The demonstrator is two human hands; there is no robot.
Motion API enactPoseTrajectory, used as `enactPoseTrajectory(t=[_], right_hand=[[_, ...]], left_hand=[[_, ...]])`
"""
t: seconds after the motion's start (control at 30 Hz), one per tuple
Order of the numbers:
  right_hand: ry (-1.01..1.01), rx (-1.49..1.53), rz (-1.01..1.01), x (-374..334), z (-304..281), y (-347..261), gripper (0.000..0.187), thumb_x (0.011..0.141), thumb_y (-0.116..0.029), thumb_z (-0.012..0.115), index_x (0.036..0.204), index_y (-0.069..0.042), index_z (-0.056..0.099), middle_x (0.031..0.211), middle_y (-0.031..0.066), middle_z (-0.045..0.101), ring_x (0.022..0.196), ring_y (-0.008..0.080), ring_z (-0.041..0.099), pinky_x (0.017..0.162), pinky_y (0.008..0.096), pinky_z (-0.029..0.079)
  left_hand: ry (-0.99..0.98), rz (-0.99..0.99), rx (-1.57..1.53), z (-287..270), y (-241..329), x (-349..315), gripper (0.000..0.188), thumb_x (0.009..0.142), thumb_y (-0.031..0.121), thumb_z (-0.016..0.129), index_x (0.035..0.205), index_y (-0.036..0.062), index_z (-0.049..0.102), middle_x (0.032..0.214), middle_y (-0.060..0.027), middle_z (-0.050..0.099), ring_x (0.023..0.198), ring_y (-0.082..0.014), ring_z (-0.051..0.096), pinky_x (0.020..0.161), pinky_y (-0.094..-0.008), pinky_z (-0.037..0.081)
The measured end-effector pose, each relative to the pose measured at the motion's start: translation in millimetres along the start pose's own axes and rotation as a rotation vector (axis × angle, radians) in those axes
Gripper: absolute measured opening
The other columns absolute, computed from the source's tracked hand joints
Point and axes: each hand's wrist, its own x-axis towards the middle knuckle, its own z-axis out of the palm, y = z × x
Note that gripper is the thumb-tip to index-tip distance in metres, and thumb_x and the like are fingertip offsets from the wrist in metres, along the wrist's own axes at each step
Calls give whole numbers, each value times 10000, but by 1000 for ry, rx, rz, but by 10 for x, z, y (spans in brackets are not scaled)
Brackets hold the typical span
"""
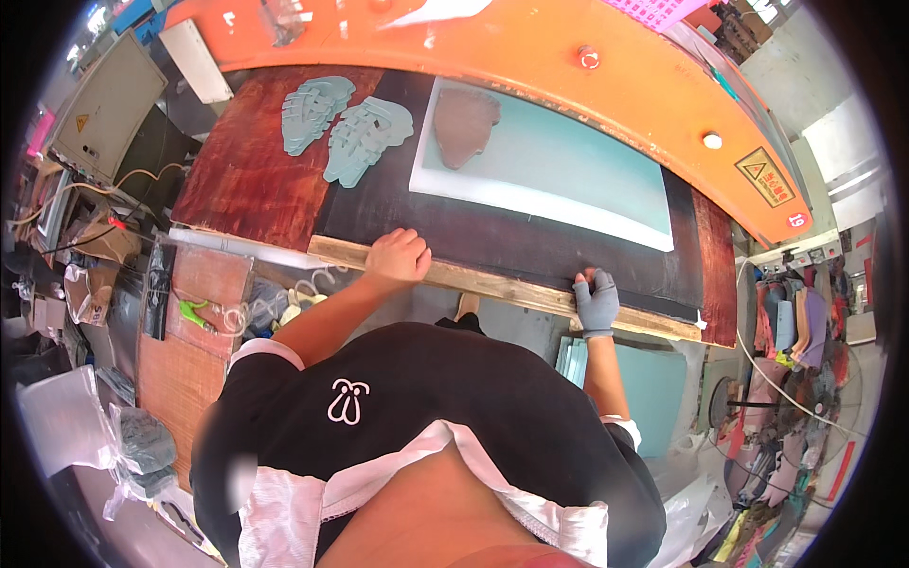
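From where I stand, everything is laid out around the black board [492, 232] on the reddish counter [241, 161]. Along the board's near edge runs a wooden bar [511, 286]; the bare left hand [399, 257] is folded over it toward the board's left end, and the right hand [597, 301], in a grey glove, sits with curled fingers toward the board's right end, though I can't tell how firmly it grips. On the board lies a pale green sheet [578, 170], a brown piece [465, 128] resting on its far left part. One green cut-out bundle [371, 142] overlaps the board's left edge, and another bundle [316, 115] lies just left of the board. Those two look finished, I'd judge, while the sheet shows no opening and seems uncut, save whatever the brown piece hides. More green sheets [653, 388] wait below the board's near right side, and the orange machine [511, 43] stretches across beyond it.
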Motion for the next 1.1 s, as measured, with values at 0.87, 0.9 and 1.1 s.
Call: enactPoseTrajectory(t=[0.87,0.9,1.1], right_hand=[[-401,-32,182,573,1224,-2473,819,657,-456,708,1326,-64,446,1407,189,340,1126,350,492,907,397,449],[-353,86,171,600,1215,-2381,800,671,-430,716,1325,-54,448,1378,181,377,1092,315,519,886,378,460],[-298,1035,435,763,847,-1601,647,761,-258,682,1305,7,452,1223,134,525,982,223,576,835,307,474]], left_hand=[[-70,-15,-118,-285,-36,-771,445,801,239,638,1189,37,557,1324,-96,488,1279,-293,382,989,-428,335],[-67,-16,-125,-289,-49,-758,444,802,240,637,1190,38,558,1325,-95,488,1280,-292,382,991,-427,333],[-87,-37,-160,-298,-74,-722,442,810,238,628,1201,43,556,1332,-88,485,1284,-291,380,1005,-422,319]])
